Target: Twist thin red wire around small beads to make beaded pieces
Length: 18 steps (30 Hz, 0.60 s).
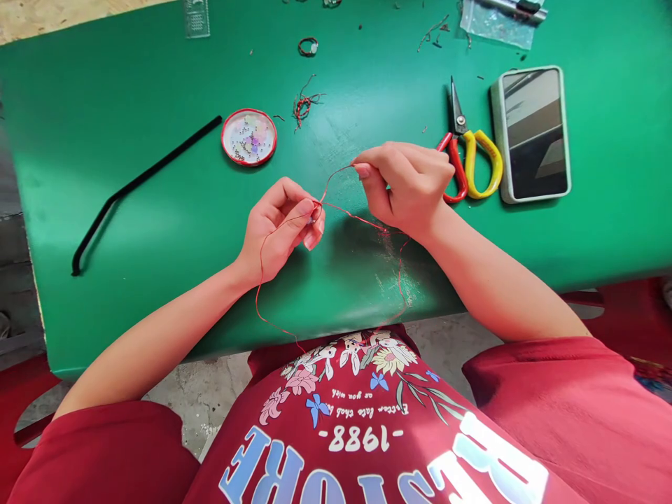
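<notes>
Thin red cord (356, 217) runs between my two hands, and loose lengths of it loop down toward my shirt. My left hand (281, 227) pinches the cord between thumb and forefinger; a small pale bead (311, 220) shows beneath the thumb, partly hidden by the fingers. My right hand (404, 182) is closed, with one strand of the cord pinched between thumb and forefinger and drawn up to the right of the left hand. A shallow red-rimmed lid (248, 162) with small beads and pale pieces lies beyond my left hand.
Scissors (459, 124) with red and yellow handles and a phone (536, 133) lie right of my right hand. A bent black strip (141, 176) lies at left. Farther back are a knotted cord piece (303, 107), a cord ring (301, 47) and a plastic bag (496, 28).
</notes>
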Tool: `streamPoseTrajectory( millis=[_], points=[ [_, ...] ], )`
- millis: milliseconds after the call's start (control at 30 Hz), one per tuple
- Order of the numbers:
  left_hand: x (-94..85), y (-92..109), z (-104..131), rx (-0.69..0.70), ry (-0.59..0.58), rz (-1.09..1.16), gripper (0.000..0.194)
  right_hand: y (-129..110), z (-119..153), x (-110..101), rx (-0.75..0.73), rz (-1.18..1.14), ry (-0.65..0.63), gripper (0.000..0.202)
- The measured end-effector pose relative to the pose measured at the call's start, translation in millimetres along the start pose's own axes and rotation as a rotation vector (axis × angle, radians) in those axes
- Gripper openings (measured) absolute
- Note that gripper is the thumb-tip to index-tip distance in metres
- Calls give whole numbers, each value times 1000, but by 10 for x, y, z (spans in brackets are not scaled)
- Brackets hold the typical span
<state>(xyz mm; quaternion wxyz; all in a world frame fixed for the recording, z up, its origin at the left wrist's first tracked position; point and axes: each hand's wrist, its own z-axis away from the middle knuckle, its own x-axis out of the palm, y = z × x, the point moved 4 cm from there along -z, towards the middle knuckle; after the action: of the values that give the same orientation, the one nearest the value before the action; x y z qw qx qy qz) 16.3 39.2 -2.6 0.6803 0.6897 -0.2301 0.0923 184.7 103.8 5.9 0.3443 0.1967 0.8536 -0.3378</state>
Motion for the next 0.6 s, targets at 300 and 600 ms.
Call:
streamPoseTrajectory(
  millis=[300, 600],
  points=[
    [26, 78, 21, -200, 98, 196, 31, -51, -64, -69, -206, 244, -11, 41],
    [32, 90, 25, -327, 41, 296, 28, -7, -42, -34, -236, 201, -80, 37]
  ],
)
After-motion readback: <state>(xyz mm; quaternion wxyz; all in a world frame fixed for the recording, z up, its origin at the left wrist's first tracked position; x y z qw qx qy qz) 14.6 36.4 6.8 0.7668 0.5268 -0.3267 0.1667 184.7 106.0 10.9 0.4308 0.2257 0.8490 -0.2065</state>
